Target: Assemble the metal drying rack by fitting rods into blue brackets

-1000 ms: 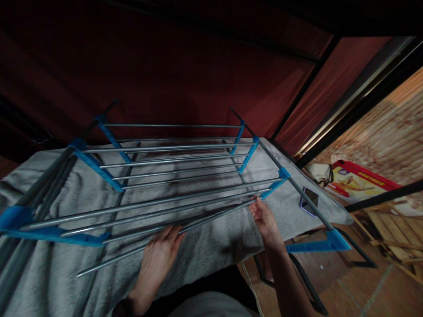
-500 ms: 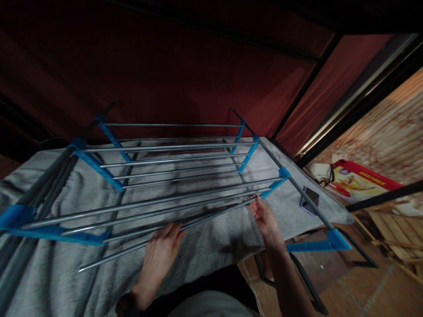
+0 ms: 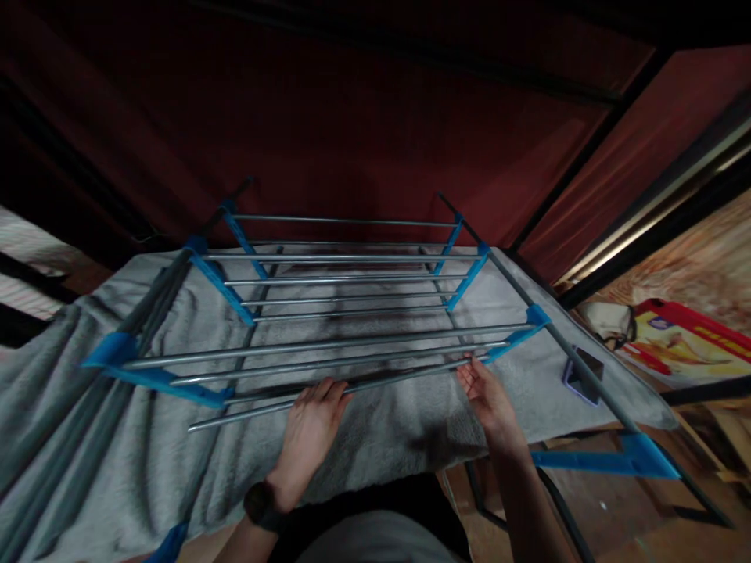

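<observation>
- Grey fleecy blanket [image 3: 404, 438] covers the surface, rumpled towards its left edge and smoother towards its right
- A dark red wall [image 3: 352, 133] rises behind the far edge, crossed by dark bars; the upper corners of the room fade almost to black
- A metal rack [image 3: 334, 343] with blue brackets spans the surface from left to right, its side tube on the right running out past the near right corner
- The loose rod [image 3: 235, 417] lies along the near edge, below the rack's nearest bars, its left end free
- The left hand [image 3: 317, 418], a dark watch [image 3: 264, 507] at its wrist, has its fingers closed over the rod's middle; the right hand [image 3: 481, 387] pinches the rod near its right end, just beside a blue bracket [image 3: 516, 341]
- That right end is partly covered by fingertips, so I cannot tell whether it sits in the bracket
- A phone [image 3: 580, 381] lies near the right edge, partly hidden by the side tube
- A blue piece [image 3: 170, 544] at the near left corner is cut off
- Beyond the right edge is a red and yellow pack [image 3: 692, 336], its contents out of sight, beside a pale bundle [image 3: 607, 322] too blurred to name
</observation>
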Demonstrator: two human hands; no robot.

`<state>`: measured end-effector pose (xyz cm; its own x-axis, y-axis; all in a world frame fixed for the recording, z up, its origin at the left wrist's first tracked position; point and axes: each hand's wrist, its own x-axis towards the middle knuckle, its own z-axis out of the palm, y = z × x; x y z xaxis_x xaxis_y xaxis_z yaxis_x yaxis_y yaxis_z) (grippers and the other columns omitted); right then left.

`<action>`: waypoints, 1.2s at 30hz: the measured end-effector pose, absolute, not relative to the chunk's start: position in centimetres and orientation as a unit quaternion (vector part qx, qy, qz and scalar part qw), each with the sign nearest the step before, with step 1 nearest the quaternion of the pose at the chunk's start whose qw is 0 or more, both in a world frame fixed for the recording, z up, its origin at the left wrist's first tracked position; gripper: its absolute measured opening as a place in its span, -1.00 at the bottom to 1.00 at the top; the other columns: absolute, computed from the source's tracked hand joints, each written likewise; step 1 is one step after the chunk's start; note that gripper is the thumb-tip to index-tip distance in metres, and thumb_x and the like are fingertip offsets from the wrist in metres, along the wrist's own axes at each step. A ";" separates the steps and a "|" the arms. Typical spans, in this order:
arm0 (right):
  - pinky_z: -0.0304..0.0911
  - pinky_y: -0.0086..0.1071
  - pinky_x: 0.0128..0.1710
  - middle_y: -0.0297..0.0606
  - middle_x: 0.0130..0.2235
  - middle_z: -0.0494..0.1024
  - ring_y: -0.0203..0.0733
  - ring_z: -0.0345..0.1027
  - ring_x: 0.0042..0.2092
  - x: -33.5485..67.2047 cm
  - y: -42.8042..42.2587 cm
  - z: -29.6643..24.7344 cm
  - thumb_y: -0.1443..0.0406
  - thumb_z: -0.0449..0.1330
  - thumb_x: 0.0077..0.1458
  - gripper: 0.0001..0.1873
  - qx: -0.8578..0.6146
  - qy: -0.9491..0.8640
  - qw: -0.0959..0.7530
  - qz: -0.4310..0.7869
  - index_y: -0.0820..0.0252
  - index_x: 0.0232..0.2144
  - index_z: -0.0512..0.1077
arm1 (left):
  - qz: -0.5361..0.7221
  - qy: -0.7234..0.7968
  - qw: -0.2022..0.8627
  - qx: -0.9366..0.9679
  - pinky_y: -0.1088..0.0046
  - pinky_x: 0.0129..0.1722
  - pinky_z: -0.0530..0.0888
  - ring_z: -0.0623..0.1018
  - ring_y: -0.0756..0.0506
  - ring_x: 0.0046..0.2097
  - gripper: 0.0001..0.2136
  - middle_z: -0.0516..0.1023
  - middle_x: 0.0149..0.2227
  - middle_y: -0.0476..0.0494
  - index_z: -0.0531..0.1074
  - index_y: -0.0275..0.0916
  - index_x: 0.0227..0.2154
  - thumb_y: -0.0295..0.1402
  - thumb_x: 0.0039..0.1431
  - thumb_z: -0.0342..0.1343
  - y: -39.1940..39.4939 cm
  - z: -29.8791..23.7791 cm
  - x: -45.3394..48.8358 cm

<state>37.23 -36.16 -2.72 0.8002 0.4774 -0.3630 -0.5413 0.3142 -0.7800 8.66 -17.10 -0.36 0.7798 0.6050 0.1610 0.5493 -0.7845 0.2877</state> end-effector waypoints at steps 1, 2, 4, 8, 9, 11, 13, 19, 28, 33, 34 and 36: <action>0.50 -0.41 -0.14 -0.33 -0.27 0.60 -0.24 0.52 -0.23 37.1 -36.2 -3.0 0.22 0.47 -0.07 -0.70 -0.493 0.036 0.804 0.330 0.13 -0.27 0.53 | 0.121 0.308 0.118 0.936 0.22 -0.09 0.43 0.57 -0.22 -0.14 -0.71 0.61 -0.10 -0.20 0.54 -0.21 -0.05 -0.27 0.40 -0.05 -17.3 -0.2 8.7; 0.50 -0.40 -0.13 -0.33 -0.26 0.61 -0.24 0.52 -0.22 36.9 -36.2 -3.2 0.21 0.47 -0.08 -0.70 -0.494 0.044 0.798 0.343 0.12 -0.27 0.54 | 0.120 0.308 0.122 0.936 0.22 -0.08 0.42 0.57 -0.22 -0.13 -0.72 0.61 -0.09 -0.20 0.53 -0.21 -0.05 -0.28 0.40 -0.05 -17.4 -0.1 8.8; 0.48 -0.39 -0.07 -0.32 -0.22 0.60 -0.23 0.51 -0.19 36.7 -36.2 -3.8 0.21 0.48 -0.09 -0.69 -0.507 0.051 0.782 0.358 0.10 -0.26 0.56 | 0.119 0.311 0.131 0.934 0.23 -0.05 0.41 0.57 -0.21 -0.11 -0.75 0.60 -0.09 -0.20 0.52 -0.21 -0.05 -0.30 0.39 -0.02 -17.7 0.3 8.8; 0.42 -0.32 0.07 -0.26 -0.08 0.59 -0.19 0.50 -0.08 36.5 -35.8 -4.9 0.18 0.47 -0.10 -0.69 -0.549 0.024 0.751 0.367 0.09 -0.27 0.58 | 0.116 0.320 0.139 0.930 0.23 -0.02 0.38 0.56 -0.18 -0.11 -0.80 0.60 -0.13 -0.16 0.51 -0.19 -0.09 -0.30 0.38 0.02 -17.9 0.9 8.9; 0.41 -0.31 0.08 -0.26 -0.05 0.58 -0.19 0.49 -0.06 36.4 -35.7 -5.0 0.18 0.47 -0.10 -0.70 -0.555 0.013 0.745 0.371 0.09 -0.27 0.58 | 0.115 0.320 0.139 0.930 0.24 -0.03 0.38 0.55 -0.18 -0.11 -0.81 0.59 -0.14 -0.15 0.51 -0.18 -0.10 -0.30 0.37 0.03 -17.9 1.1 8.9; 0.41 -0.33 0.08 -0.27 -0.02 0.57 -0.19 0.49 -0.03 36.2 -35.6 -5.2 0.19 0.47 -0.11 -0.69 -0.555 0.000 0.736 0.387 0.09 -0.27 0.58 | 0.114 0.318 0.140 0.931 0.26 -0.05 0.38 0.54 -0.17 -0.11 -0.82 0.58 -0.15 -0.13 0.50 -0.17 -0.11 -0.30 0.36 0.04 -17.9 1.3 9.0; 0.43 -0.38 0.05 -0.30 -0.01 0.56 -0.20 0.49 -0.02 36.0 -35.4 -5.3 0.22 0.48 -0.12 -0.68 -0.547 0.002 0.735 0.401 0.08 -0.25 0.58 | 0.114 0.314 0.137 0.932 0.27 -0.05 0.38 0.53 -0.15 -0.11 -0.83 0.57 -0.14 -0.12 0.50 -0.17 -0.12 -0.29 0.37 0.04 -17.8 1.5 9.0; 0.44 -0.43 0.03 -0.29 -0.04 0.56 -0.20 0.50 -0.02 35.5 -34.7 -5.0 0.24 0.48 -0.15 -0.65 -0.551 0.026 0.728 0.408 0.08 -0.24 0.58 | 0.117 0.305 0.123 0.937 0.26 0.01 0.37 0.53 -0.14 -0.09 -0.83 0.57 -0.14 -0.11 0.48 -0.18 -0.13 -0.28 0.37 0.04 -17.2 1.6 9.3; 0.34 -0.27 0.18 -0.30 -0.04 0.56 -0.14 0.50 -0.02 35.7 -34.8 -5.4 0.24 0.48 -0.15 -0.63 -0.563 0.007 0.723 0.401 0.09 -0.23 0.54 | 0.112 0.300 0.129 0.939 0.25 0.00 0.38 0.53 -0.15 -0.08 -0.82 0.57 -0.13 -0.13 0.49 -0.18 -0.11 -0.28 0.37 0.02 -16.7 1.6 9.5; 0.36 -0.28 0.16 -0.26 -0.04 0.56 -0.10 0.49 0.01 35.7 -34.8 -5.2 0.20 0.49 -0.13 -0.65 -0.575 0.013 0.714 0.400 0.06 -0.24 0.56 | 0.108 0.294 0.142 0.939 0.23 0.01 0.38 0.52 -0.17 -0.07 -0.80 0.56 -0.12 -0.17 0.49 -0.17 -0.09 -0.28 0.38 0.00 -16.6 1.7 9.5; 0.36 -0.28 0.17 -0.25 -0.03 0.56 -0.09 0.49 0.03 35.7 -34.8 -5.1 0.20 0.48 -0.13 -0.65 -0.577 0.010 0.713 0.400 0.06 -0.24 0.56 | 0.109 0.292 0.141 0.939 0.22 0.02 0.37 0.52 -0.17 -0.06 -0.79 0.56 -0.11 -0.17 0.49 -0.17 -0.07 -0.29 0.39 -0.01 -16.5 1.6 9.4; 0.36 -0.26 0.18 -0.23 -0.03 0.56 -0.05 0.47 0.05 35.5 -34.8 -4.9 0.19 0.48 -0.13 -0.65 -0.584 -0.004 0.709 0.395 0.06 -0.24 0.56 | 0.113 0.283 0.135 0.943 0.21 0.04 0.36 0.51 -0.16 -0.05 -0.78 0.54 -0.10 -0.17 0.48 -0.16 -0.05 -0.31 0.39 -0.03 -16.4 1.5 9.2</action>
